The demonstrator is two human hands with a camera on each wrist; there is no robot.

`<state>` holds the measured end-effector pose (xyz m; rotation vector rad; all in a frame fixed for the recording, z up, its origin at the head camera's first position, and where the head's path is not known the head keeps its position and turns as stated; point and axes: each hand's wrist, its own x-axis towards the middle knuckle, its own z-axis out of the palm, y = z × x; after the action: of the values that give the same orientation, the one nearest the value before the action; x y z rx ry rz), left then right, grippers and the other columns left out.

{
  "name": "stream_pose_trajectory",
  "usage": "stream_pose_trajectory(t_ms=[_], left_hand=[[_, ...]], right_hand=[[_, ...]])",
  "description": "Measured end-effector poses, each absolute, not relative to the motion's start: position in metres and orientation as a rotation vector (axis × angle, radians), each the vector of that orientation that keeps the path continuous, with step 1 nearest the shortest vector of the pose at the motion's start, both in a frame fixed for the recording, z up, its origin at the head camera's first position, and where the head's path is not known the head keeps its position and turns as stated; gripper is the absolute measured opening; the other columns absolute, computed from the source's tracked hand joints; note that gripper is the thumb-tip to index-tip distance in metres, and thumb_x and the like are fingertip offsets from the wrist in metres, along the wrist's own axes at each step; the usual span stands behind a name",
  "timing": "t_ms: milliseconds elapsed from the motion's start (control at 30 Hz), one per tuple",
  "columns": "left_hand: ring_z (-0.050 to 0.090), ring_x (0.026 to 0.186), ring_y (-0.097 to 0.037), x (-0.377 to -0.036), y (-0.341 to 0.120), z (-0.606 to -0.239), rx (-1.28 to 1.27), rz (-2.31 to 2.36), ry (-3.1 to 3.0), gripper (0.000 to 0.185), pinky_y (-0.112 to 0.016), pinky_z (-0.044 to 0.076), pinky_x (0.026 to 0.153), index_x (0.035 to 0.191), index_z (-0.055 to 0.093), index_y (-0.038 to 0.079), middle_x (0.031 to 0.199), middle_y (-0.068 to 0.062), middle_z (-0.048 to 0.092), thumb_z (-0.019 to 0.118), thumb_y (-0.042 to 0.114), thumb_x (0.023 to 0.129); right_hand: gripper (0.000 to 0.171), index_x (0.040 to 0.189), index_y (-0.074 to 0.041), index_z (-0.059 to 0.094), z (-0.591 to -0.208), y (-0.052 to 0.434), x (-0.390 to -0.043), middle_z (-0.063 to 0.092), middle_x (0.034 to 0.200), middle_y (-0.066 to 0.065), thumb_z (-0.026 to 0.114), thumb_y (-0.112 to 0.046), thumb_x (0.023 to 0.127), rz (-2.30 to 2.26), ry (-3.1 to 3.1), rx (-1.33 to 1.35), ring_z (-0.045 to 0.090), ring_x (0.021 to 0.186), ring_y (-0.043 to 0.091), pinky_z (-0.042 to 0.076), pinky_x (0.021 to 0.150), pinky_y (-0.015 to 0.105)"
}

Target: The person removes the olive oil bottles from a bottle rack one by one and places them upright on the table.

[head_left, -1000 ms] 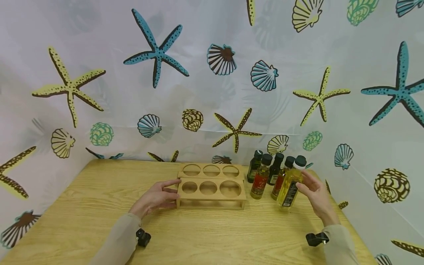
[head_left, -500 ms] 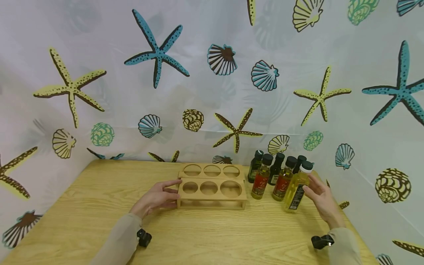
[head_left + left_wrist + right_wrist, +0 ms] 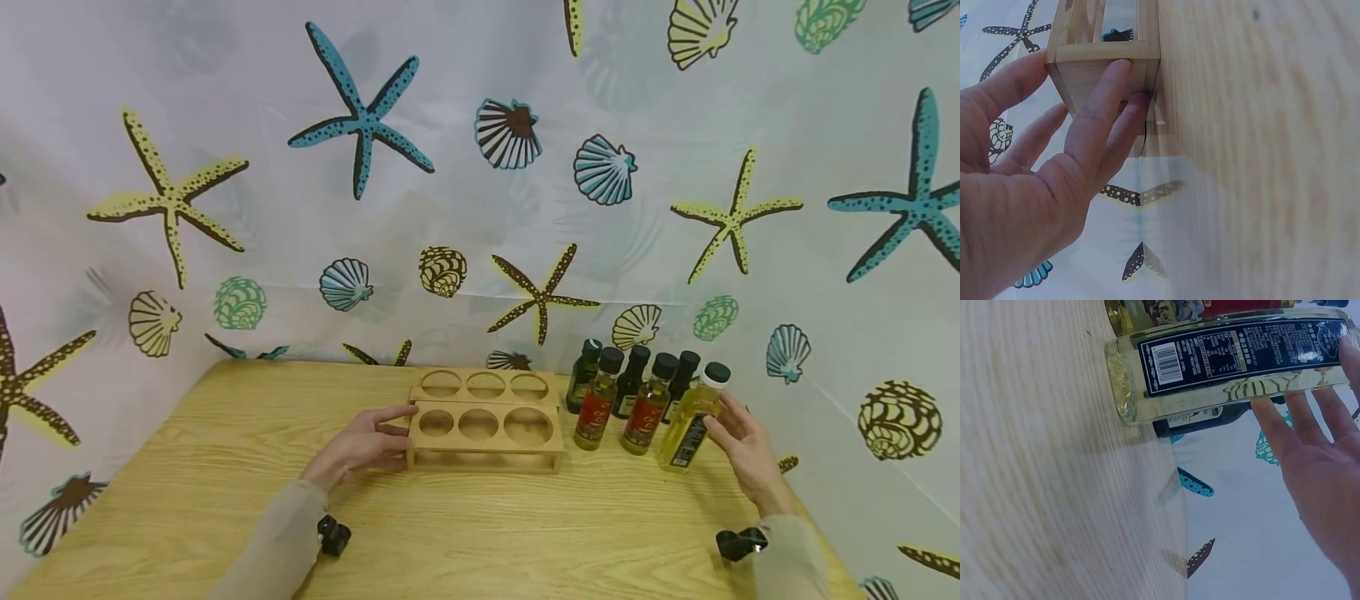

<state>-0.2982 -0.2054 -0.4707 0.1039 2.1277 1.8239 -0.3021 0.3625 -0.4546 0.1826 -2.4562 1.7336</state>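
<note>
My right hand [image 3: 753,458] pinches a clear bottle of yellow oil [image 3: 690,425] between thumb and fingers near its upper part. The bottle has a dark cap with a white collar, leans slightly to the right, and its base is close over the table. In the right wrist view its black back label [image 3: 1235,353] with a barcode faces the camera. My left hand [image 3: 363,446] rests straight fingers against the left end of a two-tier wooden rack [image 3: 487,458]. Up close, its fingertips [image 3: 1119,69] touch the rack's end panel [image 3: 1088,72].
Left of the held bottle stand two red-labelled bottles [image 3: 595,412] and several dark bottles [image 3: 630,387], upright in a cluster right of the rack. The rack has round holes in both tiers. A patterned curtain [image 3: 450,208] hangs behind the wooden table [image 3: 487,533].
My right hand has carried the oil bottle rightward, away from the red-labelled bottles, uncovering the ones behind it. My left hand has stayed at the rack's end.
</note>
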Motion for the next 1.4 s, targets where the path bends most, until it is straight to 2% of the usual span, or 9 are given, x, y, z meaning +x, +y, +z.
stream_pose_trajectory(t_ms=[300, 433, 500, 567, 667, 733, 1100, 1400], left_hand=[[0.054, 0.125, -0.040, -0.297, -0.205, -0.470, 0.140, 1.804, 2.138, 0.064, -0.047, 0.056, 0.091, 0.154, 0.034, 0.012, 0.146, -0.034, 0.037, 0.062, 0.008, 0.096], [0.054, 0.125, -0.039, -0.298, -0.204, -0.468, 0.131, 1.803, 2.137, 0.064, -0.046, 0.056, 0.091, 0.154, 0.035, 0.012, 0.146, -0.034, 0.036, 0.061, 0.007, 0.096], [0.054, 0.125, -0.039, -0.298, -0.204, -0.468, 0.134, 1.804, 2.137, 0.063, -0.046, 0.056, 0.091, 0.154, 0.035, 0.012, 0.146, -0.035, 0.036, 0.061, 0.007, 0.096], [0.054, 0.125, -0.039, -0.299, -0.203, -0.468, 0.137, 1.805, 2.140, 0.063, -0.046, 0.056, 0.091, 0.154, 0.035, 0.012, 0.146, -0.035, 0.036, 0.061, 0.006, 0.096], [0.053, 0.126, -0.040, -0.300, -0.203, -0.468, 0.141, 1.803, 2.137, 0.063, -0.046, 0.056, 0.092, 0.154, 0.034, 0.012, 0.147, -0.035, 0.035, 0.061, 0.007, 0.097], [0.053, 0.127, -0.040, -0.299, -0.203, -0.468, 0.139, 1.803, 2.133, 0.064, -0.047, 0.056, 0.092, 0.154, 0.034, 0.012, 0.148, -0.035, 0.034, 0.061, 0.007, 0.097], [0.050, 0.129, -0.042, -0.298, -0.204, -0.471, 0.130, 1.809, 2.113, 0.065, -0.047, 0.055, 0.093, 0.154, 0.033, 0.012, 0.147, -0.036, 0.033, 0.061, 0.007, 0.097], [0.050, 0.129, -0.042, -0.297, -0.205, -0.470, 0.141, 1.820, 2.111, 0.065, -0.048, 0.055, 0.093, 0.155, 0.032, 0.013, 0.148, -0.036, 0.033, 0.061, 0.007, 0.097]], right_hand=[[0.076, 0.159, -0.008, 0.007, -0.453, 0.370, -0.308, 0.003, 0.162, 0.026, 0.052, -0.031, 0.103, 1.777, -2.448, 0.200, 0.009, 0.147, 0.047, 0.039, 0.083, 0.000], [0.076, 0.159, -0.012, 0.003, -0.452, 0.374, -0.313, -0.001, 0.163, 0.022, 0.051, -0.033, 0.103, 1.787, -2.457, 0.206, 0.007, 0.149, 0.044, 0.042, 0.092, 0.005], [0.077, 0.159, -0.014, 0.002, -0.452, 0.376, -0.315, -0.002, 0.163, 0.021, 0.050, -0.034, 0.103, 1.784, -2.461, 0.197, 0.006, 0.149, 0.043, 0.042, 0.104, 0.016], [0.077, 0.159, -0.016, 0.001, -0.452, 0.377, -0.318, -0.004, 0.164, 0.019, 0.050, -0.035, 0.103, 1.786, -2.461, 0.190, 0.004, 0.150, 0.042, 0.035, 0.116, 0.033], [0.077, 0.159, -0.017, 0.000, -0.451, 0.377, -0.321, -0.005, 0.164, 0.018, 0.050, -0.036, 0.103, 1.801, -2.460, 0.175, 0.003, 0.150, 0.041, 0.022, 0.117, 0.054], [0.078, 0.159, -0.017, 0.000, -0.452, 0.378, -0.322, -0.006, 0.164, 0.018, 0.049, -0.036, 0.103, 1.817, -2.452, 0.170, 0.001, 0.150, 0.041, 0.018, 0.116, 0.059], [0.080, 0.159, -0.016, -0.004, -0.453, 0.381, -0.326, -0.009, 0.163, 0.020, 0.050, -0.035, 0.103, 1.885, -2.437, 0.158, -0.004, 0.150, 0.040, 0.014, 0.118, 0.061], [0.081, 0.158, -0.017, -0.007, -0.451, 0.385, -0.331, -0.009, 0.163, 0.020, 0.050, -0.034, 0.103, 1.905, -2.450, 0.206, -0.004, 0.150, 0.041, 0.013, 0.117, 0.063]])
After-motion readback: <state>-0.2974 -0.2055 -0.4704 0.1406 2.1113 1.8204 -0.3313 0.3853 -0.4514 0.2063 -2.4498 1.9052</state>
